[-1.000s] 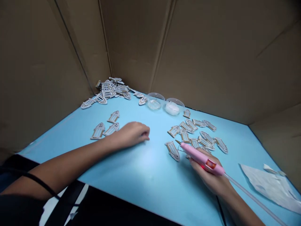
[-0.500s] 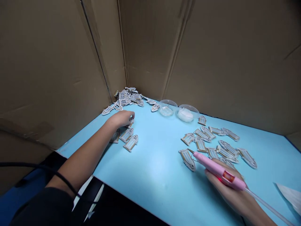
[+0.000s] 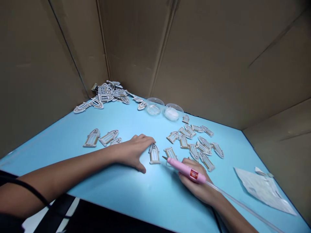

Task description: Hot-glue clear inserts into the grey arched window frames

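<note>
My left hand (image 3: pixel 136 150) is open over the middle of the table, thumb spread away from the fingers. Its fingertips are at the top of a small arched window-shaped piece (image 3: pixel 154 156), white with a tan edge; I cannot tell whether they touch. My right hand (image 3: pixel 198 184) grips a pink hot glue gun (image 3: pixel 186 170), a clear glue stick (image 3: pixel 240 204) running out of its back. The gun's nozzle points left, between that piece and another arched piece (image 3: pixel 170 152). Left of my left hand lie a few more arched pieces (image 3: pixel 92 138), one partly hidden by my forearm.
A heap of arched pieces (image 3: pixel 105 97) fills the far left corner. Two clear dishes (image 3: pixel 153 108) stand at the back, one with white material (image 3: pixel 171 114). Several pieces (image 3: pixel 204 147) lie spread beyond my right hand. A white packet (image 3: pixel 263 189) lies right. Cardboard walls (image 3: pixel 206 58) enclose the table.
My left hand has moved right from the left group to the middle and opened. An arched piece now lies beside its fingertips. The view has turned right; my right hand still holds the glue gun.
</note>
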`<action>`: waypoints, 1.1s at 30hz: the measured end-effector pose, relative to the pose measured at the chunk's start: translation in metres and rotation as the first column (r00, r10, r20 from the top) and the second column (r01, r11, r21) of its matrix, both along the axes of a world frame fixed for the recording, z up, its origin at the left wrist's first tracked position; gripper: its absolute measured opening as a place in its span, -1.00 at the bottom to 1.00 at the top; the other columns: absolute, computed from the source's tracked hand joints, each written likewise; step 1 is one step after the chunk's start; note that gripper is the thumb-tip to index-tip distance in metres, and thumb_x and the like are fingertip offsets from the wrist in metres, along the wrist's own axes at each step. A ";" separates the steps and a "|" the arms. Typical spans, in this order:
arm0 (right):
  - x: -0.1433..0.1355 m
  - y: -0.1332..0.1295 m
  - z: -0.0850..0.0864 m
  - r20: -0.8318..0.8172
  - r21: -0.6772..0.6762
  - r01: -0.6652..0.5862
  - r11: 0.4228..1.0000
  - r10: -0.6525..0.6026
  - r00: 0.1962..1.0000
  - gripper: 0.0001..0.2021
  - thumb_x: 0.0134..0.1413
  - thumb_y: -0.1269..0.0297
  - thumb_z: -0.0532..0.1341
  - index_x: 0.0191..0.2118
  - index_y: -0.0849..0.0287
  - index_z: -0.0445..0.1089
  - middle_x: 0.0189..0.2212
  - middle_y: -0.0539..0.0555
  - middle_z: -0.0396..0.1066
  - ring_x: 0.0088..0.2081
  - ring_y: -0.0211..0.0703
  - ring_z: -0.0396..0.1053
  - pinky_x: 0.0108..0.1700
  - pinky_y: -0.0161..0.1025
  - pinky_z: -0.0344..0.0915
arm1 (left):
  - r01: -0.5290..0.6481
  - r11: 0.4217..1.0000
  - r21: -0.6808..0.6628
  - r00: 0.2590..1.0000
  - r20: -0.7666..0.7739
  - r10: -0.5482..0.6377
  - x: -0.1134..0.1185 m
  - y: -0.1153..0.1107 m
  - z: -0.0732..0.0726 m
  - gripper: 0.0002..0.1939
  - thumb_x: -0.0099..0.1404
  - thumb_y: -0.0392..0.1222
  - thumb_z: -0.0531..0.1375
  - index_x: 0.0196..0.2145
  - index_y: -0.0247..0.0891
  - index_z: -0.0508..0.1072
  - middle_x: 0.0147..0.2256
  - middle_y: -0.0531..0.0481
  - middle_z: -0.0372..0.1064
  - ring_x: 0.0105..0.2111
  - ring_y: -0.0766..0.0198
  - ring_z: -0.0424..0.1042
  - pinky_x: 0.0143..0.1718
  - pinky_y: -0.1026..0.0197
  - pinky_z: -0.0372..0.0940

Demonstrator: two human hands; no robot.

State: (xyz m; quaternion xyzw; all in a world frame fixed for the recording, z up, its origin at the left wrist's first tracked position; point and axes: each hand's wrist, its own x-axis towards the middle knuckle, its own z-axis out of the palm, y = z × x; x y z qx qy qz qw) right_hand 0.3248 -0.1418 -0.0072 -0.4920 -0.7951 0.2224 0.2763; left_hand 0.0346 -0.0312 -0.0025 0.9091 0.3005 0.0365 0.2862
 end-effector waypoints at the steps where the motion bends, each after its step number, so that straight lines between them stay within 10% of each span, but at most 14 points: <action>1: -0.002 0.000 -0.001 0.012 -0.001 -0.018 1.000 0.018 1.000 -0.73 0.24 0.39 0.11 -0.48 0.12 0.07 -0.55 -0.05 0.20 -0.53 -0.29 0.23 -0.47 -0.32 0.13 | 0.023 1.000 -0.009 1.000 0.003 -0.023 -0.001 0.000 -0.002 0.04 0.04 0.16 0.50 0.35 -0.22 0.20 0.31 -0.28 0.19 0.30 -0.23 0.17 0.29 -0.12 0.16; 9: -0.008 -0.003 -0.013 0.008 -0.010 -0.029 1.000 0.029 1.000 -0.77 0.15 0.47 0.13 -0.47 0.13 0.09 -0.51 -0.05 0.21 -0.52 -0.31 0.23 -0.46 -0.36 0.13 | -0.115 0.991 -0.068 0.979 0.164 0.124 0.018 -0.010 -0.024 0.09 0.11 -0.02 0.44 0.45 -0.22 -0.02 0.24 -0.29 0.29 0.25 -0.22 0.26 0.31 -0.21 0.12; 33: -0.002 -0.015 -0.023 0.248 0.163 -0.099 0.982 0.057 0.967 -0.81 0.23 0.34 0.18 -0.39 0.13 0.16 -0.43 0.00 0.19 -0.49 -0.29 0.24 -0.46 -0.35 0.12 | 0.165 0.983 0.085 0.904 0.386 -0.186 0.013 -0.017 -0.026 -0.04 0.23 -0.09 0.43 0.43 -0.17 0.04 0.23 -0.23 0.34 0.18 -0.08 0.35 0.27 -0.06 0.21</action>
